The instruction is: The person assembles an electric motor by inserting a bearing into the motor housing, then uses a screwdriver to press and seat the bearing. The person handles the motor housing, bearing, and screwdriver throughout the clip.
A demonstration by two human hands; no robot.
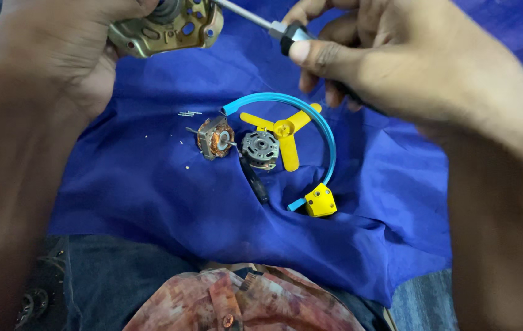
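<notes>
Left hand (59, 55) clenches a brass-coloured stamped metal motor plate (166, 27) far left, steadying it w/ holes facing the silver-shafted, black-handled screwdriver (274, 27) that the right hand (396, 55) grasps, while loose parts sit on the blue cloth (151, 196) below.

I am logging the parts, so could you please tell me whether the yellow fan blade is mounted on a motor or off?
Off. The yellow fan blade lies loose on the blue cloth, beside the grey motor part.

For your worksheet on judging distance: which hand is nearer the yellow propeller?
Right. The right hand, holding a screwdriver, hovers just above the propeller; the left hand holds a metal housing farther up-left.
</notes>
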